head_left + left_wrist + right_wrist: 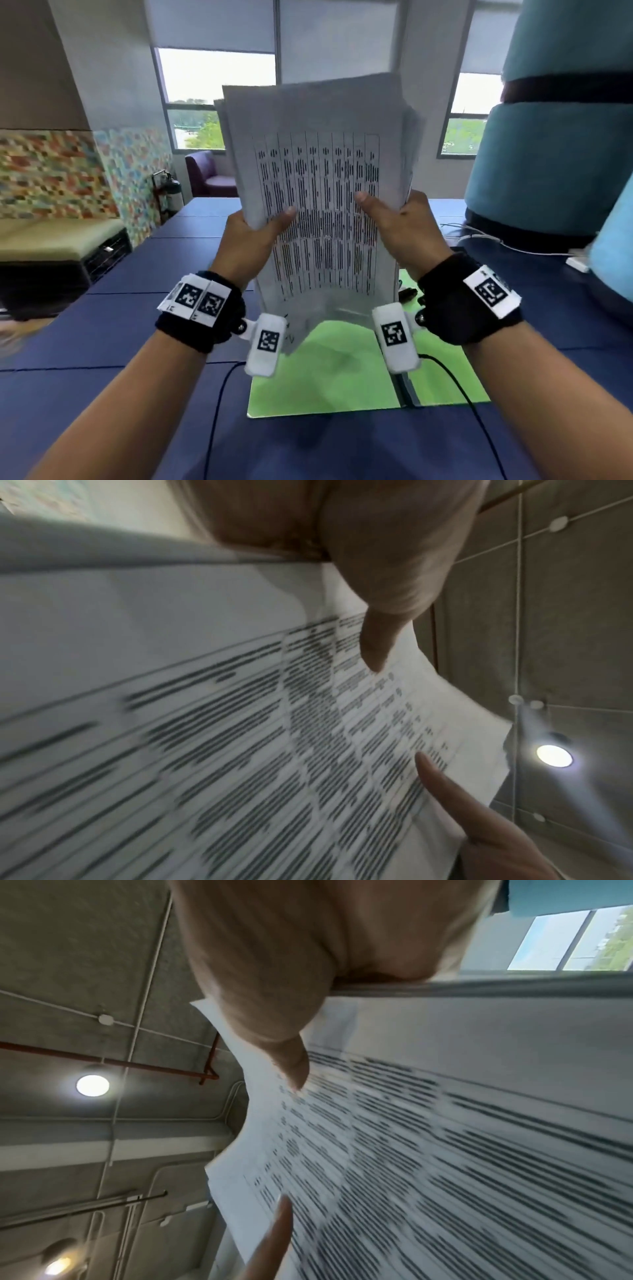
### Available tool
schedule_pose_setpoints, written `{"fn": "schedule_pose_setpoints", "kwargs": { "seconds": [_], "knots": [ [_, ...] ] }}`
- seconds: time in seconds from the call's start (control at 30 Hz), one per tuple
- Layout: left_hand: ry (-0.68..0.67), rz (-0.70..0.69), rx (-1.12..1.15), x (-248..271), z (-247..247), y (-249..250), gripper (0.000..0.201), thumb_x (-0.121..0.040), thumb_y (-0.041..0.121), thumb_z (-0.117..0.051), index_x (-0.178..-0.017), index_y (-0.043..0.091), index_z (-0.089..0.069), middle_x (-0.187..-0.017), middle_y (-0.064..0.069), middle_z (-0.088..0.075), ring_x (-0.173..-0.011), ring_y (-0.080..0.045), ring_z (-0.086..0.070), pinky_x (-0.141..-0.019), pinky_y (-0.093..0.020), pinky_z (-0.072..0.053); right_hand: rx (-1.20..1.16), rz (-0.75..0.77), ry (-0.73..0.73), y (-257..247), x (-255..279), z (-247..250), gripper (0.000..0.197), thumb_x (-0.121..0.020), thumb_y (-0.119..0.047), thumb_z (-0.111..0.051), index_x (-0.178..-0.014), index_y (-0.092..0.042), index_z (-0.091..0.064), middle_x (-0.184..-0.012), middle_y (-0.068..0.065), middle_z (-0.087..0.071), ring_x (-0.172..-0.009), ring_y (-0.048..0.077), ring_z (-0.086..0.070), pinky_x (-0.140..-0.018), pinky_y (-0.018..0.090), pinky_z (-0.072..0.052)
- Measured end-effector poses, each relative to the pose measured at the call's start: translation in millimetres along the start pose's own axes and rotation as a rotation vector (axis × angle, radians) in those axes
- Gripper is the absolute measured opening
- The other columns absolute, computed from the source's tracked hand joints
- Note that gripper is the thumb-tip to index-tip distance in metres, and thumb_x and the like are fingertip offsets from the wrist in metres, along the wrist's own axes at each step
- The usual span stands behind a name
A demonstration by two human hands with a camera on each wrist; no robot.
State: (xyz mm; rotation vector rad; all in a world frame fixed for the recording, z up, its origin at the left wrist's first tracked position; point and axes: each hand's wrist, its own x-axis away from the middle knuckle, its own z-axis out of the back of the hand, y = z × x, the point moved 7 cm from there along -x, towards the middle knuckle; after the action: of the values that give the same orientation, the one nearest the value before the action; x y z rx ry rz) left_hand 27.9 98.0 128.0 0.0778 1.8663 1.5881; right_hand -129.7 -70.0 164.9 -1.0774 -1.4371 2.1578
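Note:
A stack of white printed sheets with a table of dark text stands upright in front of me, above the table. My left hand grips its left edge, thumb lying across the front page. My right hand grips the right edge the same way. The sheets are uneven at the top and sides. In the left wrist view my thumb presses on the printed page; in the right wrist view the right thumb presses on the page. The fingers behind the stack are hidden.
A light green folder lies open on the blue table right under the stack. A small black object lies by the folder. White cables run at the right. Teal padded rolls stand at the right; a bench at the left.

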Motion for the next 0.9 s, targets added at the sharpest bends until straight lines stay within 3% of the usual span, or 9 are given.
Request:
{"fn": "schedule_pose_setpoints", "kwargs": {
  "seconds": [0.13,0.3,0.4,0.5,0.6,0.63,0.7,0.8,0.9],
  "knots": [
    [-0.044,0.014,0.092,-1.2,14.8,-3.1,0.041,-0.063,0.043,-0.092,-0.097,0.029,-0.074,-0.099,0.012,-0.078,-0.102,-0.013,-0.072,-0.102,-0.045,-0.052,-0.131,0.060,-0.093,-4.7,-2.7,-2.9,0.021,-0.082,-0.021,-0.078,-0.099,-0.023,-0.066,-0.094,-0.012,-0.074,-0.090,0.009,-0.071,-0.084,0.029,-0.056],
    [-0.108,-0.020,0.167,-5.0,16.1,-0.3,0.072,-0.043,0.055,-0.097,-0.105,0.027,-0.076,-0.115,-0.003,-0.075,-0.115,-0.030,-0.067,-0.105,-0.056,-0.048,-0.248,0.070,-0.187,1.9,-6.9,-7.9,0.041,-0.065,-0.021,-0.083,-0.103,-0.017,-0.069,-0.106,0.007,-0.075,-0.101,0.025,-0.071,-0.093,0.047,-0.056],
    [-0.174,-0.045,0.176,-9.9,8.3,13.1,0.061,-0.046,0.048,-0.098,-0.102,0.035,-0.078,-0.114,-0.002,-0.075,-0.116,-0.031,-0.066,-0.104,-0.055,-0.049,-0.293,0.117,-0.217,-9.1,-11.3,-8.0,0.037,-0.065,-0.021,-0.081,-0.101,-0.018,-0.072,-0.105,0.005,-0.076,-0.102,0.024,-0.071,-0.096,0.044,-0.054],
    [-0.138,-0.061,0.136,-18.0,5.7,20.9,0.046,-0.061,0.026,-0.095,-0.101,0.024,-0.073,-0.105,0.003,-0.078,-0.108,-0.026,-0.070,-0.104,-0.055,-0.050,-0.303,0.121,-0.178,-16.3,-22.6,-4.8,0.021,-0.070,-0.017,-0.083,-0.091,-0.017,-0.076,-0.100,0.005,-0.076,-0.098,0.025,-0.071,-0.095,0.044,-0.054],
    [-0.050,-0.046,0.115,-21.5,10.9,19.7,0.034,-0.067,0.021,-0.080,-0.099,0.021,-0.069,-0.093,0.010,-0.078,-0.096,-0.017,-0.073,-0.103,-0.055,-0.051,-0.084,0.197,-0.014,-24.6,-36.1,9.9,0.052,-0.076,-0.015,-0.084,-0.123,-0.018,-0.062,-0.107,-0.003,-0.069,-0.094,0.009,-0.067,-0.084,0.026,-0.057],
    [-0.038,-0.037,0.113,-20.5,12.8,16.5,0.029,-0.069,0.019,-0.079,-0.097,0.021,-0.070,-0.092,0.010,-0.079,-0.094,-0.018,-0.073,-0.102,-0.055,-0.051,0.041,0.256,0.054,-29.8,-36.4,16.0,0.069,-0.077,-0.019,-0.083,-0.137,-0.025,-0.049,-0.109,-0.006,-0.065,-0.093,0.004,-0.063,-0.080,0.018,-0.054],
    [-0.029,-0.012,0.116,-17.9,17.1,8.3,0.023,-0.071,0.017,-0.084,-0.091,0.022,-0.073,-0.091,0.008,-0.079,-0.094,-0.020,-0.073,-0.101,-0.056,-0.052,0.343,0.431,0.100,-42.0,-30.7,19.2,0.088,-0.079,-0.030,-0.080,-0.148,-0.044,-0.026,-0.116,-0.008,-0.062,-0.095,0.008,-0.061,-0.082,0.020,-0.050],
    [-0.056,-0.010,0.157,-15.4,19.1,2.8,0.030,-0.059,0.028,-0.091,-0.086,0.033,-0.081,-0.097,0.005,-0.079,-0.097,-0.020,-0.074,-0.098,-0.050,-0.054,0.767,0.547,-0.028,-44.9,-24.2,6.8,0.065,-0.084,-0.044,-0.068,-0.143,-0.047,-0.040,-0.128,-0.009,-0.060,-0.110,0.018,-0.061,-0.095,0.033,-0.046],
    [-0.086,-0.033,0.177,-13.8,17.9,6.3,0.036,-0.051,0.035,-0.087,-0.087,0.038,-0.081,-0.100,0.004,-0.079,-0.099,-0.019,-0.073,-0.095,-0.046,-0.055,0.692,0.504,-0.033,-44.6,-26.1,10.3,0.068,-0.088,-0.042,-0.068,-0.147,-0.046,-0.034,-0.125,-0.012,-0.058,-0.104,0.012,-0.056,-0.091,0.029,-0.042]
  ]
}}
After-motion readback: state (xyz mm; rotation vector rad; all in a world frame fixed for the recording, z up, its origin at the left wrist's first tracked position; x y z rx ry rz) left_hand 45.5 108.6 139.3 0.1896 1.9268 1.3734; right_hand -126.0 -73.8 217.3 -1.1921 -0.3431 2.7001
